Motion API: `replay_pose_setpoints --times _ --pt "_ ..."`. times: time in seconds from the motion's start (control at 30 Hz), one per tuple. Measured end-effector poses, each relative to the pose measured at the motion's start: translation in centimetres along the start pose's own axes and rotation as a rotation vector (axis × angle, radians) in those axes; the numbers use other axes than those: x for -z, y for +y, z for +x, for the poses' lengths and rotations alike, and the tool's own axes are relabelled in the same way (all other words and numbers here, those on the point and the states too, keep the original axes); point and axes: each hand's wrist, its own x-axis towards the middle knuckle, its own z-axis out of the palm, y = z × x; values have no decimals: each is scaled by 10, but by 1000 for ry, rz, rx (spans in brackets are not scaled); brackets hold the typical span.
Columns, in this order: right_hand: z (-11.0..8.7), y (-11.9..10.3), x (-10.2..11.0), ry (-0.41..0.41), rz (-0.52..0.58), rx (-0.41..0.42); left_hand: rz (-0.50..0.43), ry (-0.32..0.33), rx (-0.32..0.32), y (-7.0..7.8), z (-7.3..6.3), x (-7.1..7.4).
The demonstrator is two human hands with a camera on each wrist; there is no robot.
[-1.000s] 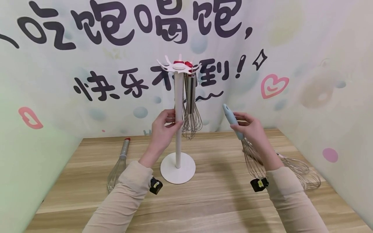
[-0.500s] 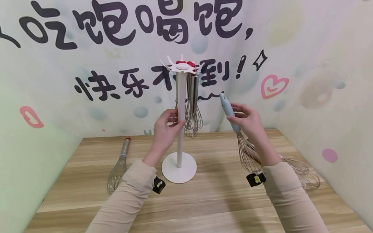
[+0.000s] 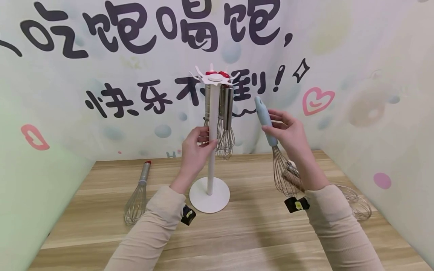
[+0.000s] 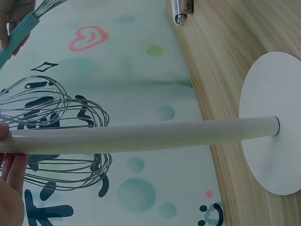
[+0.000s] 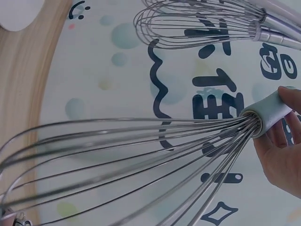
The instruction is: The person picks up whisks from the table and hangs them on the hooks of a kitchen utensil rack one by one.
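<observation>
Lt-blue-handled wire whisk gripped in R hand, handle up. L hand grips white round-based stand to R hand's left. Steel-handled whisks hang beyond L hand; red-tipped silver whisk on wood-grain table, left of L hand.

We see a whisk with shiny metal wires and a matt, plastic-looking handle, a smooth stand and a wood-grained table.

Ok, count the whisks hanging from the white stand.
3 visible: a left whisk partly behind the pole, a middle whisk and a right whisk right of it; more may be hidden.
</observation>
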Motion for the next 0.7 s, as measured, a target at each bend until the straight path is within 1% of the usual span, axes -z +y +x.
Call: replay_pose_setpoints --times 0.2,0.33,0.47,0.7 --pt "-1 -10 -2 15 25 30 -10 27 -6 -1 1 -6" --pt "0 -12 -4 25 36 39 -18 42 6 0 2 -9" --pt "-1 -16 -5 25 54 47 -12 45 30 2 3 -12" --pt "1 -21 -8 43 97 68 3 38 46 2 4 -16"
